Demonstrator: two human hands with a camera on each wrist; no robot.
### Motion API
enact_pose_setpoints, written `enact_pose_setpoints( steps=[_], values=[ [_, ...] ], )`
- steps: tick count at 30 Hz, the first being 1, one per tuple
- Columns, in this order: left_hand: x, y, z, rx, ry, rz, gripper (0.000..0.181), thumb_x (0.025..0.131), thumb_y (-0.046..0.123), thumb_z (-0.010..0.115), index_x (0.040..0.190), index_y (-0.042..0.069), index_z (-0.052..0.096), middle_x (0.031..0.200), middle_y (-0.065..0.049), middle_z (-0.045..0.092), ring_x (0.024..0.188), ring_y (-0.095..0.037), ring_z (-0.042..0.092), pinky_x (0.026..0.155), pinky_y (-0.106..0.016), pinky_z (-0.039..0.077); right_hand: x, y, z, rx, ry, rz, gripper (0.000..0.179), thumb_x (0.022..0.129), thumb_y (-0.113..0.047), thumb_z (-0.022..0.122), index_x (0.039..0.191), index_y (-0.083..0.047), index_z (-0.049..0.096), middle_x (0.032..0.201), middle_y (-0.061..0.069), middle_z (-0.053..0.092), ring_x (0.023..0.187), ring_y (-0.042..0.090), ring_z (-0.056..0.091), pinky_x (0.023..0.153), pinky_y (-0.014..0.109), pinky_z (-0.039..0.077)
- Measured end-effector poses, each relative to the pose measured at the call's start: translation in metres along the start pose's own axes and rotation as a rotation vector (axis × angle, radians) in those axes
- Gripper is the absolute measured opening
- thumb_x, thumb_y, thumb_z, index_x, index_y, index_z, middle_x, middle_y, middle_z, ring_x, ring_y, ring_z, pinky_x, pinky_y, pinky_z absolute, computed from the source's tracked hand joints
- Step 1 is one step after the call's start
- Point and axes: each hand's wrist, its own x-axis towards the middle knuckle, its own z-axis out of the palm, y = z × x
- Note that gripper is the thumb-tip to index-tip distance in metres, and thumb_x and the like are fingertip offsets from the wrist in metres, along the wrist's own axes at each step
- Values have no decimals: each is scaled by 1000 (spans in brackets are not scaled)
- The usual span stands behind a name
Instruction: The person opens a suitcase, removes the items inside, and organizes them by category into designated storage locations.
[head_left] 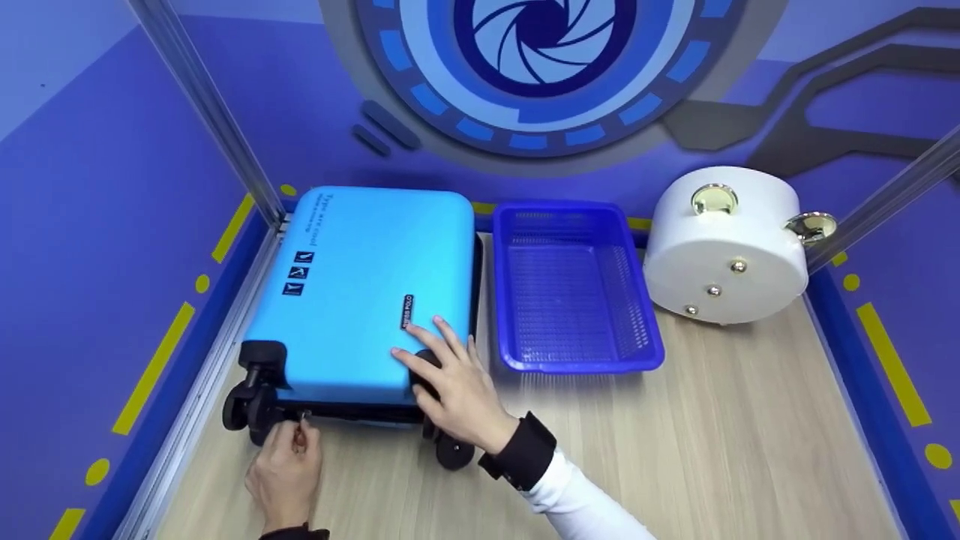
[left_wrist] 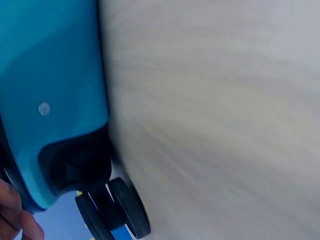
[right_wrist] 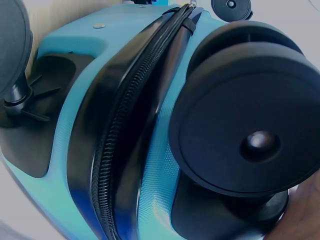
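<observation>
A light blue hard-shell suitcase point(head_left: 375, 255) lies flat on its side, its black wheels point(head_left: 454, 452) toward me. My left hand point(head_left: 285, 465) is at its near side, by the left wheels, pinching the zipper pull point(head_left: 304, 415) between thumb and fingers. The black zipper point(right_wrist: 112, 145) runs along the wheel end, and its teeth are parted in the right wrist view. My right hand point(head_left: 461, 390) rests with spread fingers on the near right corner of the lid, over the black corner guard. In the left wrist view only fingertips point(left_wrist: 30, 225) show at the lower left.
Right of the suitcase stands a blue plastic basket point(head_left: 506, 300) with mesh sides. Beyond it, by the back wall, sits a round white case point(head_left: 724, 247) with gold fittings. Blue panels point(head_left: 90, 247) in metal frames enclose the wood-look surface point(head_left: 645, 457).
</observation>
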Motion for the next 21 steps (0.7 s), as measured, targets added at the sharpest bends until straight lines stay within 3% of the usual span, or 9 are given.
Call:
enact_pose_setpoints(
  steps=[4,11,15,21],
  values=[
    [3,-6,-1,20,18,-56,20,89,16,65,72,7,58,61,-8,58,44,-35,54,38,-49,34,-1,0,1,12,2,0,55,99,-19,62,152,-30,55,167,-1,35,158,35,20,104,82,30],
    [6,-16,0,16,-17,-183,21,92,18,65,74,7,60,64,-12,56,50,-43,57,43,-55,33,0,1,1,6,28,-12,57,95,-17,64,150,-29,57,165,0,38,156,36,23,102,83,32],
    [6,-16,-1,-4,-17,-177,21,91,17,65,73,7,59,64,-12,56,52,-41,57,45,-54,34,0,3,2,35,42,-12,66,86,-11,64,149,-30,58,165,0,39,156,35,23,103,83,30],
    [3,-13,0,-39,46,-89,18,87,14,64,71,6,58,61,-8,55,49,-35,53,42,-49,32,1,9,1,96,7,-17,71,82,-10,62,150,-29,57,166,-1,36,158,33,19,106,83,24]
  ],
)
